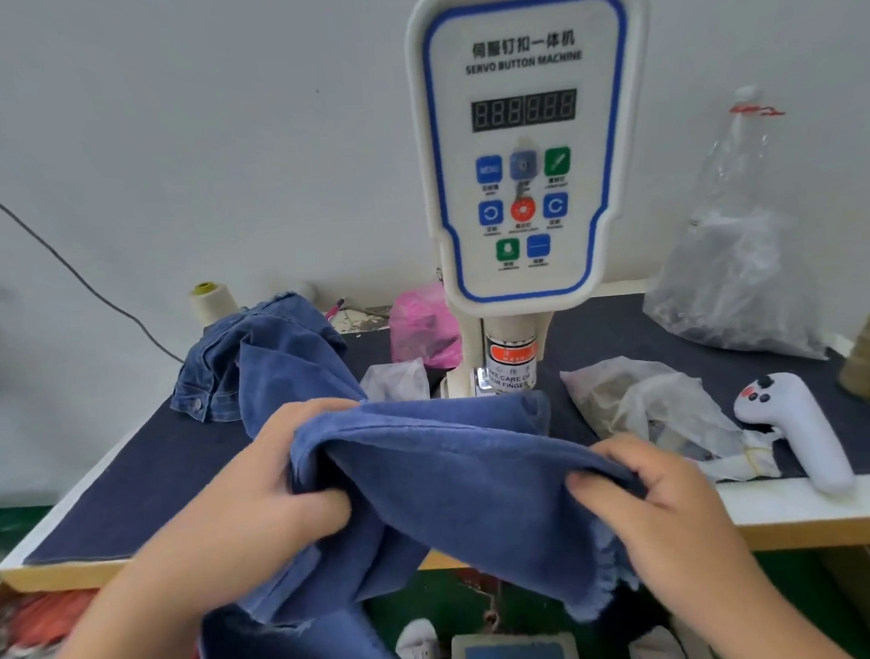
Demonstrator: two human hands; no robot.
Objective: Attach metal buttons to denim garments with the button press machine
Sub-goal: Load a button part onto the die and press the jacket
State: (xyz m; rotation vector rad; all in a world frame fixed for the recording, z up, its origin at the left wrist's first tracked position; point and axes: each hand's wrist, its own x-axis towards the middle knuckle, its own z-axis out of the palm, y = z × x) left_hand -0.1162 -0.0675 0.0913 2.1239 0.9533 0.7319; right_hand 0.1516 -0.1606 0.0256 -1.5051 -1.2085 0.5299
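Note:
A blue denim garment (448,472) hangs over the table's front edge, just in front of the white servo button machine (528,142). My left hand (274,489) grips the garment's left fold, fingers pinched into the cloth. On the right, my right hand (661,498) pinches the frayed edge. The press head (510,362) stands directly behind the raised upper edge of the cloth; the anvil below it is hidden by the denim. No metal button is visible.
More denim (249,357) is piled at the back left. A pink bag (425,325), crumpled clear bags (649,407), a large plastic bag (738,277), thread cones (209,301) and a white handheld controller (800,427) lie on the dark table (150,483). A foot pedal (512,658) sits below.

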